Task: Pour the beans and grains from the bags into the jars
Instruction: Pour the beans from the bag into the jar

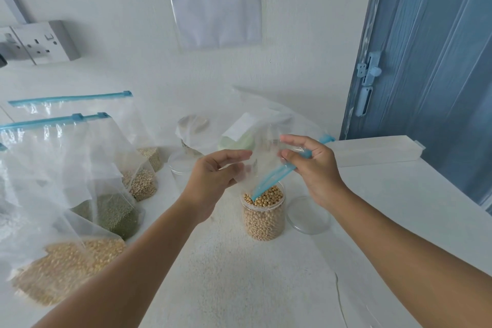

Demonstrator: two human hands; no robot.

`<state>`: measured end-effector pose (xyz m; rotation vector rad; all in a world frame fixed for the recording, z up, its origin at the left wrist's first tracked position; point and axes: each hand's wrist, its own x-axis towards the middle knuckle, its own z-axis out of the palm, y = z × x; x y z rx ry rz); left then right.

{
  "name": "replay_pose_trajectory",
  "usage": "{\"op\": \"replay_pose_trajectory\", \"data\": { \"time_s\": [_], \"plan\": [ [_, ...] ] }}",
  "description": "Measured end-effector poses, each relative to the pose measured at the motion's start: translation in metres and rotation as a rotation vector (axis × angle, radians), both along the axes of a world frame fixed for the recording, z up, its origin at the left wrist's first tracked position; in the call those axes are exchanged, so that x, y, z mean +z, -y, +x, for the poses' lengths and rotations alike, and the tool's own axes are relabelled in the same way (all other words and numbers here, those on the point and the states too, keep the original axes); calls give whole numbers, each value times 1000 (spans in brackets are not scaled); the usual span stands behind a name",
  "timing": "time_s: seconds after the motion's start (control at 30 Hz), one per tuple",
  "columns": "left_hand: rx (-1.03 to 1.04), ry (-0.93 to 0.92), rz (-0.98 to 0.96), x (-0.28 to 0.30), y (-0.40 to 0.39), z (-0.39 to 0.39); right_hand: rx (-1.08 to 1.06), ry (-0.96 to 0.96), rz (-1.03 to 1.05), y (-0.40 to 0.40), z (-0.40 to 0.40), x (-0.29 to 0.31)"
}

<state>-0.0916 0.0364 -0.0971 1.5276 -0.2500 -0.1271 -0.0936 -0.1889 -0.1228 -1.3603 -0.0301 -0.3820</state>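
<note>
The white table point(239, 274) gives open room in front of the person and to the right, up to its right edge by the blue door point(431, 61); the left side is crowded with full zip bags, the nearest a bag of pale grain point(66, 269), then a bag of green beans point(117, 216) just behind it. A wide sweep of the left forearm could topple those bags. Over the middle hangs the emptied clear bag point(266, 146), its blue zip strip dipping into the mouth of the soybean jar point(263, 213), which stands nearly full to the rim. The left hand point(213, 176) holds the bag's side, fingers loosely curled on the film; the right hand point(311, 168) pinches the zip strip. Pulling the bag away sideways could drag the strip against the rim and tip the jar or flick beans out; lifting straight up seems safer. The jar's lid point(308, 216) lies just right of it, and an empty jar point(181, 168), probably uncapped, stands behind the left hand
</note>
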Motion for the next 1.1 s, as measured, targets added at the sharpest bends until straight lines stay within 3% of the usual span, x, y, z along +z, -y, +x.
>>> {"op": "replay_pose_trajectory", "data": {
  "time_s": [0.73, 0.97, 1.1],
  "plan": [
    [29, 112, 162, 3, 6, -2, -32, 5, 4, 3, 7, -6],
    [-34, 194, 196, 0, 10, -13, -34, -19, 149, -1, 7, -7],
    [-26, 305, 411, -7, 4, -12, -52, -25, 195, -1, 7, -9]
  ]
}}
